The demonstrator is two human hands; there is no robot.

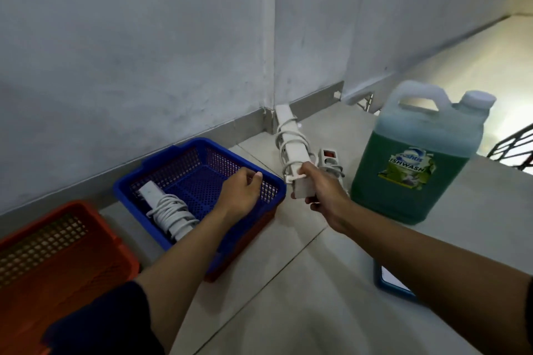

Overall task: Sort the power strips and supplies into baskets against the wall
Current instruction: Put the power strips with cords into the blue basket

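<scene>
My right hand (323,192) grips the near end of a long white power strip (290,141) with its cord wound around it, held just right of the blue basket (138,181). Inside that basket lies another white power strip (170,212) with a coiled cord. My left hand (242,190) hovers over the basket's right side, fingers loosely curled and holding nothing. A smaller power strip with a red switch (328,160) rests on the floor behind my right hand. An orange basket (95,228) stands at the left, nothing visible inside it.
A large jug of green dishwash liquid (415,158) stands on the floor to the right. A blue-edged flat object (389,282) shows under my right forearm. The baskets sit along the grey wall (144,52); a stair edge and railing (513,147) lie at far right.
</scene>
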